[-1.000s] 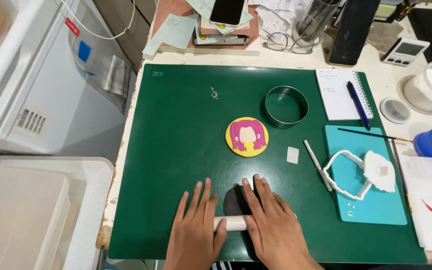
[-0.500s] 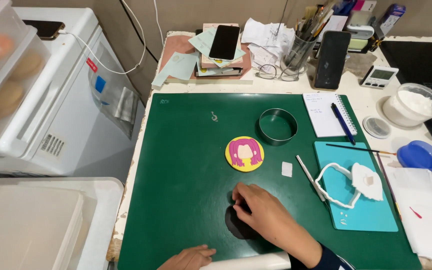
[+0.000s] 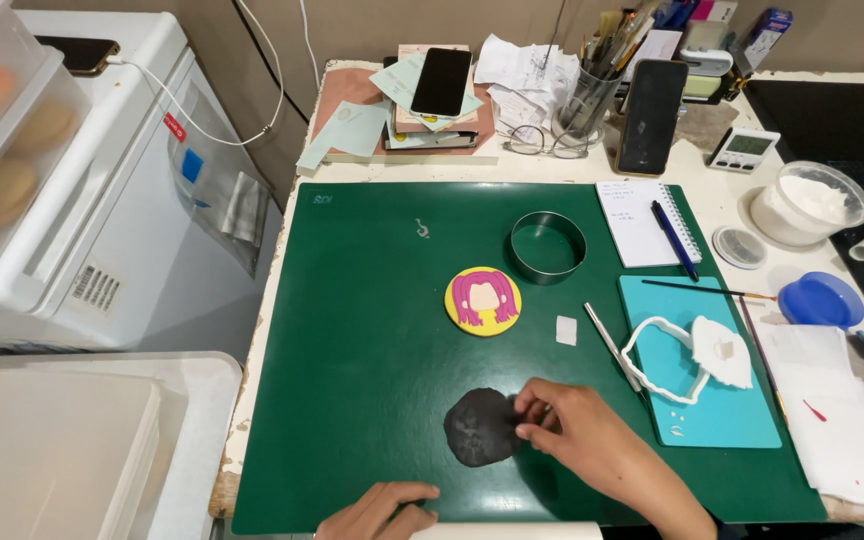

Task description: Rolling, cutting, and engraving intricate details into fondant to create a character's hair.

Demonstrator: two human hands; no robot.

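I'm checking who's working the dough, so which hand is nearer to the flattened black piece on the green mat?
Right. The right hand has fingertips on the right edge of the flat black fondant piece. The left hand rests below it at the green mat's front edge, apart.

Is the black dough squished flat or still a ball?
Flat. The black dough lies as a thin round patch on the green mat, right hand touching its edge.

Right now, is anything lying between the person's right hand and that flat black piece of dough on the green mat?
Nothing visible: the right hand already has its fingertips on the edge of the flat black dough piece, on the green cutting mat.
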